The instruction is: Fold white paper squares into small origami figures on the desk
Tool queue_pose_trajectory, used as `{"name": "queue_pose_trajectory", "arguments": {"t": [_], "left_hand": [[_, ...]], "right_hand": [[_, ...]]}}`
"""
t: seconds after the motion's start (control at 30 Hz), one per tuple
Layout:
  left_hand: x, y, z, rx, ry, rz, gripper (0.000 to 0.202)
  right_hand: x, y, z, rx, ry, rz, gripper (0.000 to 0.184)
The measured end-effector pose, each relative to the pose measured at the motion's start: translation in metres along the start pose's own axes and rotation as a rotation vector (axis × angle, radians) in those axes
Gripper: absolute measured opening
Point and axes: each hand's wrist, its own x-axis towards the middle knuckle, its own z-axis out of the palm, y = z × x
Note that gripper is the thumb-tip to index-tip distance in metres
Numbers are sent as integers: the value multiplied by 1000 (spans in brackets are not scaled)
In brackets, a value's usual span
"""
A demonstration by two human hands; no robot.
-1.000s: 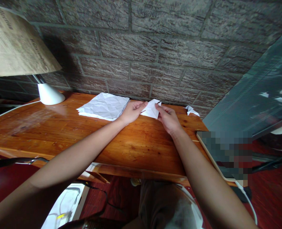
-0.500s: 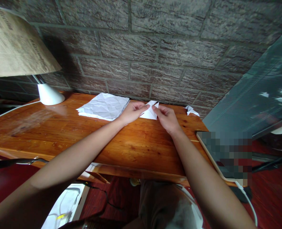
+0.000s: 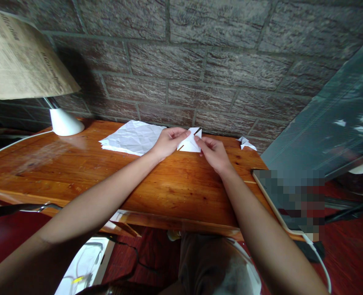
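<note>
Between my two hands is a small folded white sheet of paper (image 3: 190,144), roughly square, with narrow dark gaps at two opposite corners. My left hand (image 3: 168,142) grips its left side, thumb on top and fingers curled behind. On its right side my right hand (image 3: 212,151) pinches the paper, thumb tip pressed near the middle. The fingers under the paper are partly hidden. Just left of my left hand lies a stack of creased white paper sheets (image 3: 130,137), its right edge partly covered by that hand.
A folded paper piece (image 3: 246,143) lies at the table's back right. At the left stands a lamp (image 3: 65,122) with a newsprint shade. A tablet-like device (image 3: 287,200) with a white cable sits at the wooden table's (image 3: 169,196) right edge. A stone-block wall (image 3: 181,61) rises behind.
The folded paper has turned slightly and shifted a little left, its outline now squarer. Both hands keep their hold with small finger movements.
</note>
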Motion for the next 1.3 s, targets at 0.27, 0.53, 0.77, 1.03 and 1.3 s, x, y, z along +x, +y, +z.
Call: {"name": "queue_pose_trajectory", "arguments": {"t": [0.27,0.53,0.77,1.03,1.3], "left_hand": [[3,-5,-1,-152,-2,-76,38],[5,-4,-2,-280,-40,-136,39],[1,-1,1,-259,-74,-141,42],[2,0,1,-276,-41,-194,34],[1,2,0,-276,-35,-241,28]], "right_hand": [[0,-3,-1,-3,-30,-6,46],[2,0,-2,55,11,-16,44],[3,-1,-3,81,74,-14,42],[4,-3,-2,133,113,-21,40],[3,-5,-2,130,136,-22,37]]}}
